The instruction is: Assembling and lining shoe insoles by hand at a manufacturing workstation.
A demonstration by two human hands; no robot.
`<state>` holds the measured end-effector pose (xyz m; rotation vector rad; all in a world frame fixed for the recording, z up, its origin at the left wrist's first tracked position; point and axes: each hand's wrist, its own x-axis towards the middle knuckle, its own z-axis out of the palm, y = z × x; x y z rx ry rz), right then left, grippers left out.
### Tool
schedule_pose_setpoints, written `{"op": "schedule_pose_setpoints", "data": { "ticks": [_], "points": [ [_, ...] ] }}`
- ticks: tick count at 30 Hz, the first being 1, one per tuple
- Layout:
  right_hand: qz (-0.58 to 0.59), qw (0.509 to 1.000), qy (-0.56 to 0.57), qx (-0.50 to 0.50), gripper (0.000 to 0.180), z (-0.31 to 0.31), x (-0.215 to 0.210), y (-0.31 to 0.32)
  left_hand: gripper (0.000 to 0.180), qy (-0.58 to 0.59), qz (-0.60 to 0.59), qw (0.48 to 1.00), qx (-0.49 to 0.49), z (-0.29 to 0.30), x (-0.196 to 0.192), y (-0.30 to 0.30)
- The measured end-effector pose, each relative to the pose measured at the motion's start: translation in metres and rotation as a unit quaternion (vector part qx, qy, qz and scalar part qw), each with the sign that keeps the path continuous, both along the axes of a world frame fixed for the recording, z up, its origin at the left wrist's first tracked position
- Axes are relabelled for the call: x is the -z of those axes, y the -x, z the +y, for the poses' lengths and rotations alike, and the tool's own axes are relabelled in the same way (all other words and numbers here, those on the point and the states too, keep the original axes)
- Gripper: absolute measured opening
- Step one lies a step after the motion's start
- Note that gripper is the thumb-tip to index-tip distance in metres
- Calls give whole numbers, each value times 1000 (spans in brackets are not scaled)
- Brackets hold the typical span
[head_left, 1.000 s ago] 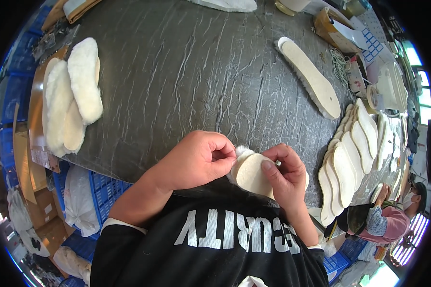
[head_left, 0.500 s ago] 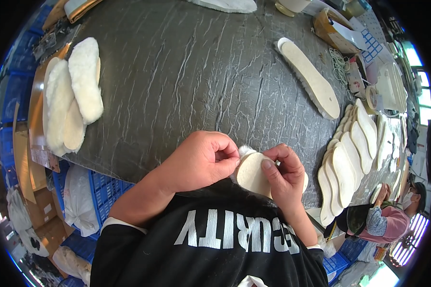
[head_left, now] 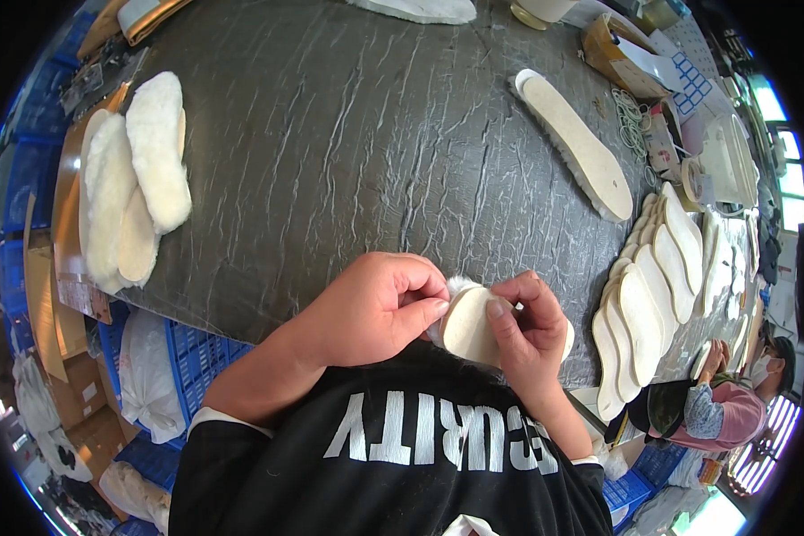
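Note:
Close to my body, at the table's near edge, both hands are on a cream insole (head_left: pixel 470 329) with white fleece showing along its far and left rim. My left hand (head_left: pixel 389 299) is closed, its thumb and forefinger pinching the insole's left edge. My right hand (head_left: pixel 531 326) grips the insole from the right, the thumb lying on its smooth face and the fingers curled at the far edge. Part of the insole is hidden behind my right hand. Farther off to the right, a single fleece-backed insole (head_left: pixel 581 147) lies smooth side up.
Fleecy insoles (head_left: pixel 156 152) are piled at the left edge of the dark, wrinkled table (head_left: pixel 330 134). Overlapping cream insoles (head_left: pixel 639 308) lie at right, near a masked co-worker (head_left: pixel 728 415). An open carton (head_left: pixel 630 58) stands far right; a blue crate (head_left: pixel 205 357) sits below the table's left edge.
My left hand has shifted slightly toward my body, still pinching the insole's edge. My right hand and the insole have barely moved.

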<state>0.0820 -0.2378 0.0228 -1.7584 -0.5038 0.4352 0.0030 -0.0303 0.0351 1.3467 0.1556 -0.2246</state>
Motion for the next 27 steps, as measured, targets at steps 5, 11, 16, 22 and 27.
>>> {"op": "schedule_pose_setpoints", "data": {
  "ticks": [5,11,16,22,27],
  "points": [
    [-32,999,-2,5,12,0,1,1,11,35,14,999,-2,1,-8,0],
    [-110,994,21,10,16,0,-1,4,7,-19,-48,998,-35,-7,-3,6],
    [-215,976,34,-2,23,0,-1,3,11,-111,-49,992,-33,-9,0,8],
    [-305,951,24,-34,30,1,-2,2,11,4,3,998,-60,-8,0,11],
    [-331,942,18,-51,34,1,1,2,27,-82,-29,996,-9,-4,-8,3]
  ]
}}
